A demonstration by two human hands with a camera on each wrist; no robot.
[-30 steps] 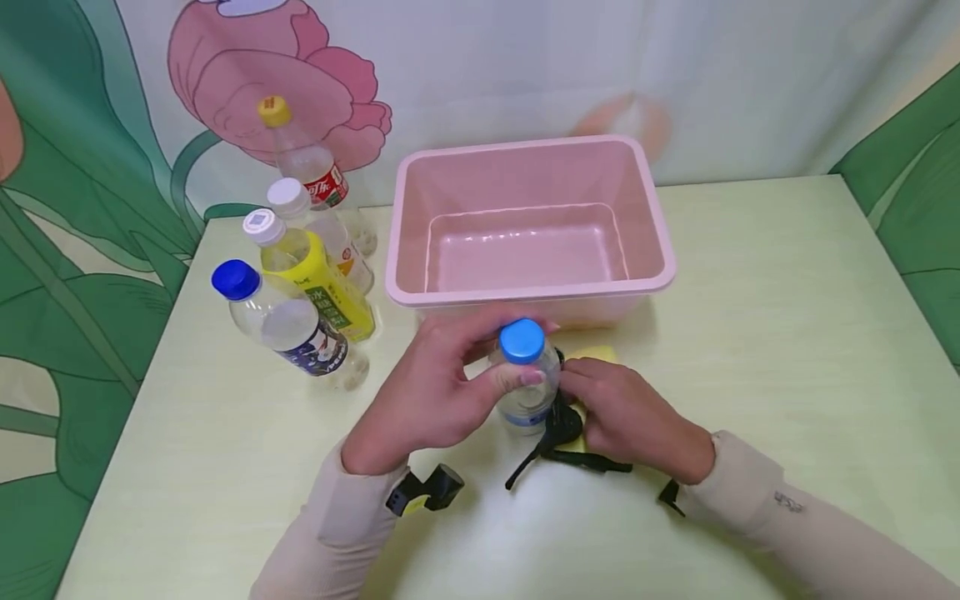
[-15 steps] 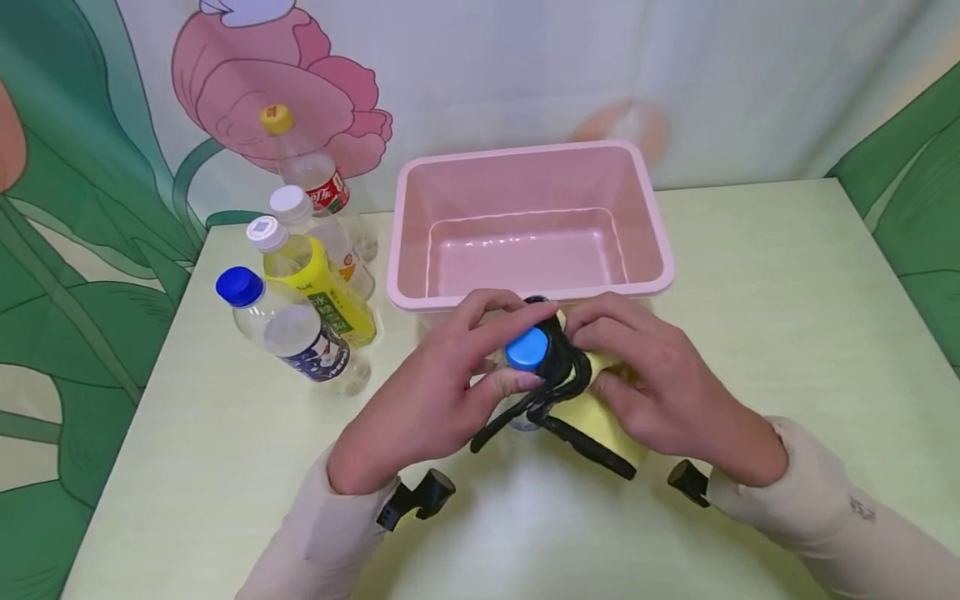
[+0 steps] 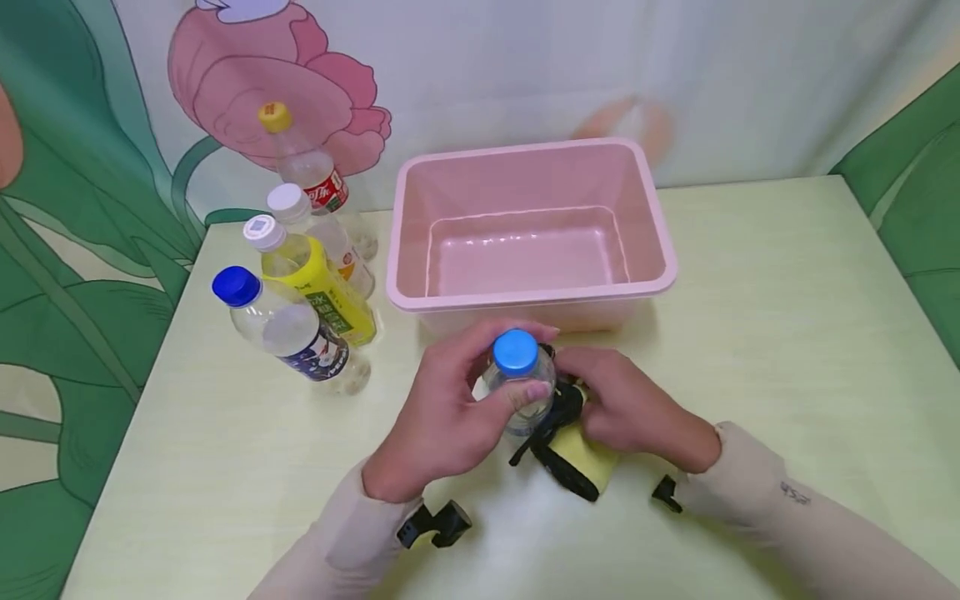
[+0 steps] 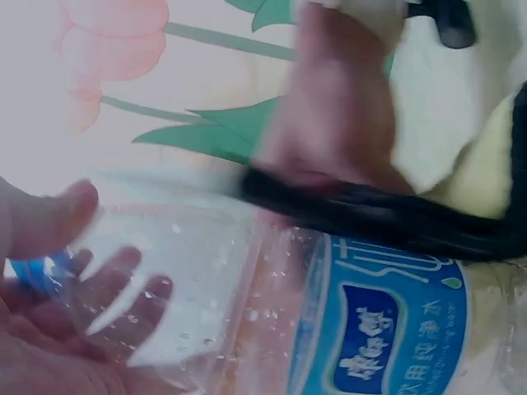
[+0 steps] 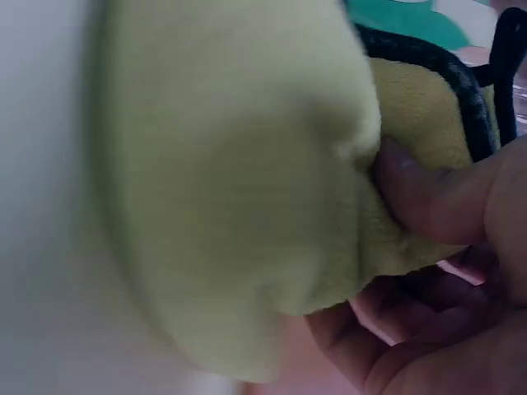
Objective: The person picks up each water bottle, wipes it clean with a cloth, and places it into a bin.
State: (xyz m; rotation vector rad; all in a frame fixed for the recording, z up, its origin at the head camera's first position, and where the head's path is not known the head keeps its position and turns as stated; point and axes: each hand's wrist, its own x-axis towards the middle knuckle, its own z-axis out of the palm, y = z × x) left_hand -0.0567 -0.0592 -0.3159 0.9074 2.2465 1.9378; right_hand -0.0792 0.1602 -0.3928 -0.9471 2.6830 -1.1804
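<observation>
My left hand (image 3: 446,421) grips a clear plastic water bottle (image 3: 516,353) by its upper part, thumb in front, just before the pink bin. The bottle has a light blue cap and, in the left wrist view, a blue label (image 4: 387,321) with white lettering. A yellow cloth (image 3: 588,458) with black edging is pinched in my right hand (image 3: 641,408) at the bottle's right side. Close up in the right wrist view, the plush cloth (image 5: 247,189) is bunched between thumb and fingers. Its blurred black edge (image 4: 354,214) crosses the bottle in the left wrist view.
Behind the hands stands a pink bin (image 3: 532,298). Left of it is a row of upright bottles: one blue-capped (image 3: 311,350), one with a yellow label (image 3: 337,304), one white-capped (image 3: 288,200) and one yellow-capped with a red label (image 3: 326,192).
Half a second ago my right hand had the cloth up around the cap; now it is lower, beside the bottle. The hanging cloth has swung, and the bottle has shifted slightly toward me.
</observation>
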